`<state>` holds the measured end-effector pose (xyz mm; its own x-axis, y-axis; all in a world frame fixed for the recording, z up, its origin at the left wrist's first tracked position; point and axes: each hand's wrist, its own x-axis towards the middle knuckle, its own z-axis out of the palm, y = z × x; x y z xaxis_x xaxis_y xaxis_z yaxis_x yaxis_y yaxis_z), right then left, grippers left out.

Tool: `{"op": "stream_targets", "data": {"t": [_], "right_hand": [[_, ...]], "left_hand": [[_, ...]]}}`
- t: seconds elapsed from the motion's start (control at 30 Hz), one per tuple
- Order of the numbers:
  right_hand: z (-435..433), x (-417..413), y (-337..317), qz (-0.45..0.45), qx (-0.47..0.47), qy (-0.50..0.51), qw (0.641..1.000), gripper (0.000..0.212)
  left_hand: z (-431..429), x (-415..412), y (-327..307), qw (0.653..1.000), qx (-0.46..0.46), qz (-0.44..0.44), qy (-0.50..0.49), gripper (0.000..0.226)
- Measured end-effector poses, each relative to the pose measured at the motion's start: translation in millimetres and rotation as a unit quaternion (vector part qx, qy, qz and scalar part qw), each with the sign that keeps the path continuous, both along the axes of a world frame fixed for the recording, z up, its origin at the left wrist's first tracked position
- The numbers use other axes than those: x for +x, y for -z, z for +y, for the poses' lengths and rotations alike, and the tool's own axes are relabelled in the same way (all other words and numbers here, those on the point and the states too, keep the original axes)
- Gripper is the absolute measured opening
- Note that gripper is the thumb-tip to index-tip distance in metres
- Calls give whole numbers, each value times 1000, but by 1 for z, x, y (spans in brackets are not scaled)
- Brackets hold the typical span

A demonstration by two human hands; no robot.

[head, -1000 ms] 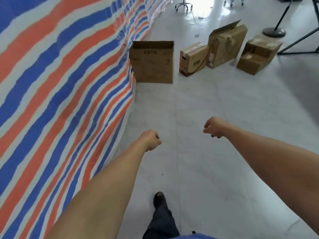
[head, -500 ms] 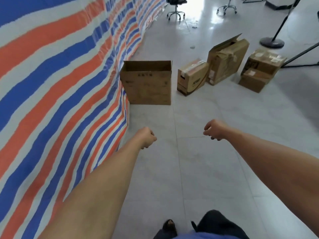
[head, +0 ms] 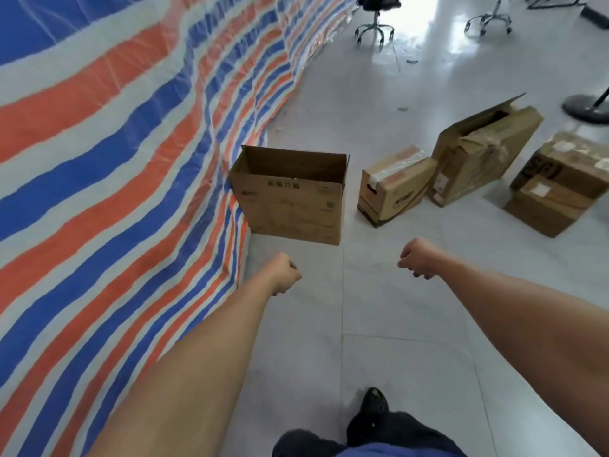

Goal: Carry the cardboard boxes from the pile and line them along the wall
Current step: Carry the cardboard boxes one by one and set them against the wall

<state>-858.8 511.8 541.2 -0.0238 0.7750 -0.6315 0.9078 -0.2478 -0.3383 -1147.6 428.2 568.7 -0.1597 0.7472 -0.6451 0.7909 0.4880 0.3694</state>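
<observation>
While both bare arms stretch forward over the pale tiled floor (head: 379, 324), the left hand (head: 283, 273) is clenched into a fist with nothing in it, and the right hand (head: 417, 258) is curled closed the same way and equally empty; both hang on the near side of the open box (head: 293, 206), apart from it, the left hand before its left corner and the right hand off its right corner; the open box stands upright on the floor, its top flaps raised and its inside in shadow, with its left side against the striped tarp (head: 115, 159) of blue, orange and white bands that covers the wall; just right of the open box, with a strip of floor between, sits the small taped box (head: 392, 189), turned at an angle, with clear and orange tape along its top; further right of the open box stands the tall box (head: 478, 156), one flap lifted and brown tape crumpled across its front, close against the small one, though I cannot tell if they touch; well to the right of the open box rests the labelled box (head: 557, 186), white stickers on its top; beyond the open box, far up the floor, stand two office chairs (head: 375, 14), and a round stand base (head: 585, 107) lies off to the far right; nearer than the open box, at the bottom edge, a dark shoe (head: 374, 402) points forward.
</observation>
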Motion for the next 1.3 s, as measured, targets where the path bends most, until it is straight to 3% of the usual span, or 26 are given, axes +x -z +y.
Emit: {"op": "stream_targets", "data": {"t": [0.2,0.43,0.63,0.83,1.03,1.17,1.3], "right_hand": [[150,-33,-15,-9,26,-54,998,34],[315,-80,29,-35,4,-104,994,30],[470,-137,36,-68,12,-178,982,8],[593,-192,64,-61,12,-223,973,25],[698,-247,146,-88,8,-335,938,25],[752,-280,219,-103,4,-387,916,46],[781,-299,286,-131,-39,-420,897,62]], "left_hand": [[114,-9,10,999,-11,-23,-46,26],[260,-44,67,992,-33,-53,-109,26],[394,-82,92,986,-25,-65,-153,17],[482,-111,108,968,-36,-88,-233,16],[554,-120,173,908,-54,-114,-399,12],[594,-112,233,833,-69,-119,-536,13],[633,-92,292,754,-112,-171,-624,63]]}}
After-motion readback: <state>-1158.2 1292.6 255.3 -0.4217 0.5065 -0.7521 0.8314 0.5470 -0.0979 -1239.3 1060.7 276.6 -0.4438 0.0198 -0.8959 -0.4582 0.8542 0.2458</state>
